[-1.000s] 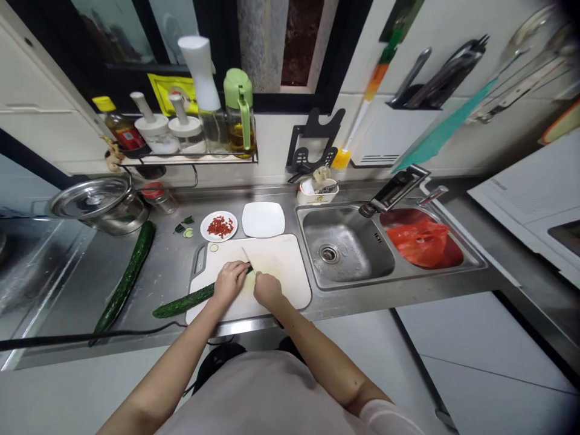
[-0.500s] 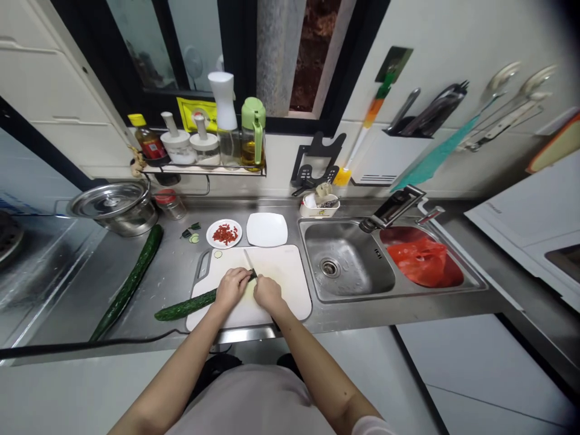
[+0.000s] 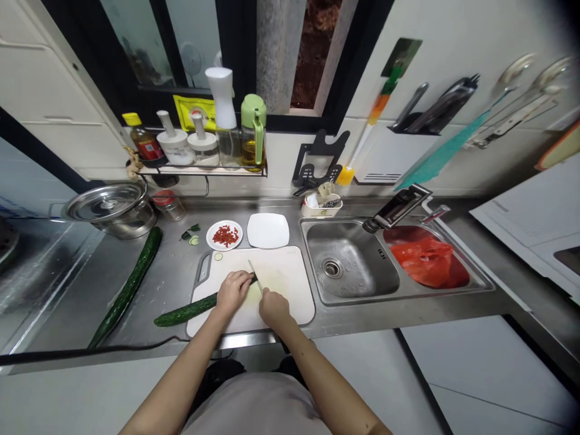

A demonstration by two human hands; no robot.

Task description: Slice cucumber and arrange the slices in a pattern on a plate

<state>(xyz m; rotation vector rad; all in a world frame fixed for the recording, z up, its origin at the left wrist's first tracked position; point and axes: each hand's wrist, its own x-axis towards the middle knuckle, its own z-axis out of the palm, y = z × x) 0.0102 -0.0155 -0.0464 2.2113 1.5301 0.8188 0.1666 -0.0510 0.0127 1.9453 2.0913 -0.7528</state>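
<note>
My left hand (image 3: pixel 234 291) is closed over a long green cucumber (image 3: pixel 186 310), which lies slanting across the left part of the white cutting board (image 3: pixel 290 266). My right hand (image 3: pixel 274 308) grips a knife (image 3: pixel 254 274) whose thin blade points away from me, just right of the cucumber's end. The fist hides the knife's handle. One thin cucumber slice (image 3: pixel 219 257) rests at the board's upper left corner. Behind the board stand a white plate (image 3: pixel 267 231) with nothing on it and a small dish (image 3: pixel 211 237) of chopped red pieces.
A second cucumber (image 3: pixel 128 287) lies on the counter at left, near a lidded steel pot (image 3: pixel 131 220) and a red-capped jar (image 3: pixel 169 208). Cucumber scraps (image 3: pixel 194 240) sit beside the dish. To the right is a double sink (image 3: pixel 353 296) with a red bag (image 3: pixel 423 260).
My right hand with the knife has moved slightly right and toward me, so more of the blade shows beside the cucumber's end. My left hand stays on the cucumber.
</note>
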